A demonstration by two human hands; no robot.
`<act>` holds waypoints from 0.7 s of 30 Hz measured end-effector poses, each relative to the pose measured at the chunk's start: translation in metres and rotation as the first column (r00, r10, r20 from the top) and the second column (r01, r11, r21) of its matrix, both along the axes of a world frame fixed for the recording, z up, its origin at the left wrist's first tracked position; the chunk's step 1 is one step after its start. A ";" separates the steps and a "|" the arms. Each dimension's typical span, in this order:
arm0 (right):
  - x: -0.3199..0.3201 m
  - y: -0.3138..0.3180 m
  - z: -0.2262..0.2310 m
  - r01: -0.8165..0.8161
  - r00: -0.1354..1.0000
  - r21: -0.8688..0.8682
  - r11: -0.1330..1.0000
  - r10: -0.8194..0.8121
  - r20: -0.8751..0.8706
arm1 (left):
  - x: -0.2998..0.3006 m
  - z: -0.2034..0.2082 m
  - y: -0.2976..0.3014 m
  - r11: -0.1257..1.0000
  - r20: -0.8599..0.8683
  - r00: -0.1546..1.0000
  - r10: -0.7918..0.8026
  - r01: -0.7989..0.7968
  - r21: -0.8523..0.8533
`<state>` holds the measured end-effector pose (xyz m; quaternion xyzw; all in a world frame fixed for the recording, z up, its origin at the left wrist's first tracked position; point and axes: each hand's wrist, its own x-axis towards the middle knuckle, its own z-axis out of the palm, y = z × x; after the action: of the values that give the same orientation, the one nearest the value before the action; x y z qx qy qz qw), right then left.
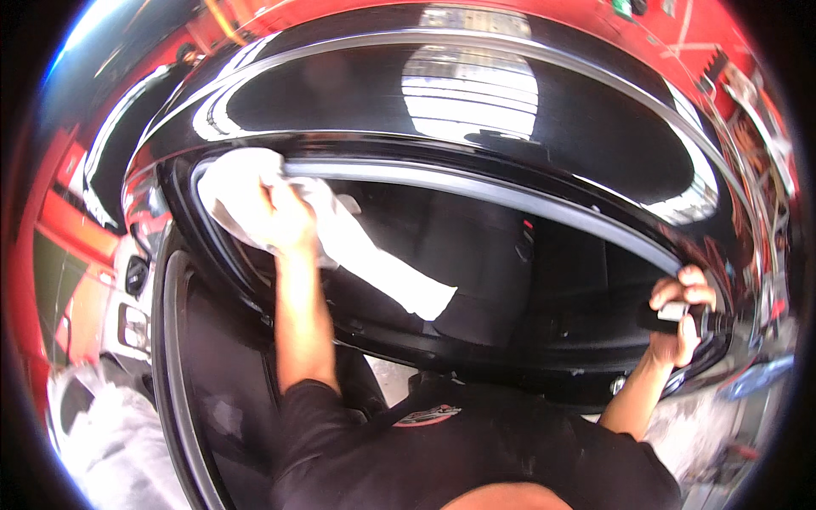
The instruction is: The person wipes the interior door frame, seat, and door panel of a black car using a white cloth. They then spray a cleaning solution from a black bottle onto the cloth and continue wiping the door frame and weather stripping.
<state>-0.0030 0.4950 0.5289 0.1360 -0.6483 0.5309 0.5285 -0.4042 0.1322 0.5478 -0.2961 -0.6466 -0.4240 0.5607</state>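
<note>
My left hand is closed on a white cloth at the front upper corner of a black car's door opening. The cloth lies against the door frame, and a long loose end hangs down toward the dark seat. At the far right, my right hand wraps round a dark bottle with a pale patch on its side. It is near the rear end of the same opening, and the fingers partly cover the bottle.
The car's glossy black roof curves across the top, with bright reflections. An open car door stands at my left, its dark inner panel facing me. Black seats fill the cabin. Red walls surround the car.
</note>
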 end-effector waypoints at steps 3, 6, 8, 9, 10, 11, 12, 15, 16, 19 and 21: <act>-0.008 0.000 0.004 -0.063 0.998 -0.002 0.998 0.063 0.001 | 0.072 -0.009 0.094 0.996 -0.261 0.964 -0.045 0.024 -0.085; 0.000 -0.001 0.004 -0.017 1.000 -0.029 0.999 0.018 0.018 | 0.102 0.016 0.133 0.983 -0.387 0.912 -0.140 0.080 -0.167; 0.016 0.003 -0.001 0.059 0.996 -0.044 0.997 -0.055 0.073 | 0.078 0.017 0.107 0.917 -0.463 0.884 -0.066 -0.129 -0.377; 0.021 0.002 -0.006 0.123 0.990 -0.072 0.990 -0.118 0.075 | 0.063 0.008 0.099 0.929 -0.401 0.912 -0.084 -0.073 -0.362; 0.029 0.002 -0.013 0.151 0.986 -0.111 0.982 -0.142 0.081 | 0.045 0.001 0.087 0.936 -0.348 0.933 -0.094 -0.036 -0.349; 0.036 0.006 -0.026 0.156 0.986 -0.175 0.972 -0.143 0.085 | 0.031 -0.001 0.077 0.939 -0.307 0.947 -0.099 -0.013 -0.344; 0.043 0.007 -0.035 0.176 0.982 -0.222 0.959 -0.154 0.111 | 0.050 -0.005 0.101 0.953 -0.292 0.954 -0.069 -0.023 -0.301; 0.048 0.009 -0.054 0.248 0.966 -0.273 0.930 -0.215 0.143 | 0.114 -0.014 0.187 0.951 -0.329 0.933 -0.145 0.040 -0.306; 0.046 0.009 -0.057 0.228 0.971 -0.292 0.929 -0.194 0.143 | 0.133 -0.019 0.211 0.944 -0.317 0.932 -0.174 0.066 -0.323; 0.046 0.015 -0.058 0.226 0.973 -0.269 0.936 -0.202 0.114 | 0.156 -0.001 0.239 0.909 -0.438 0.869 -0.232 0.034 -0.415; 0.053 0.017 -0.060 0.247 0.969 -0.272 0.930 -0.234 0.082 | 0.124 0.009 0.207 0.842 -0.508 0.829 -0.234 -0.089 -0.533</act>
<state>0.0496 0.5122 0.4690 -0.0333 -0.5910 0.5514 0.5878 -0.2804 0.3391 0.5564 -0.5756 -0.5355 -0.1443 0.6010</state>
